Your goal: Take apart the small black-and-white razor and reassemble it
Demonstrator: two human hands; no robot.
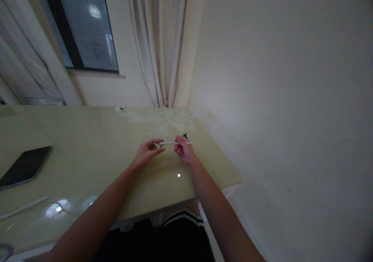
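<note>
Both my hands are raised a little above the glossy pale-green table (87, 137), near its right end. My right hand (183, 150) is closed in a fist round a thin pale stick (176, 142) that lies level and pokes out past it to the right. My left hand (147, 153) pinches the stick's left end between thumb and fingers. A small dark object (185, 136) lies on the table just behind my right hand; I cannot make out what it is.
A dark tablet (25, 166) lies flat at the table's left. A thin white rod (25, 207) lies near the front left edge. Curtains (163, 44) and a window (84, 28) are behind the table, and a bare wall (276, 98) runs along the right.
</note>
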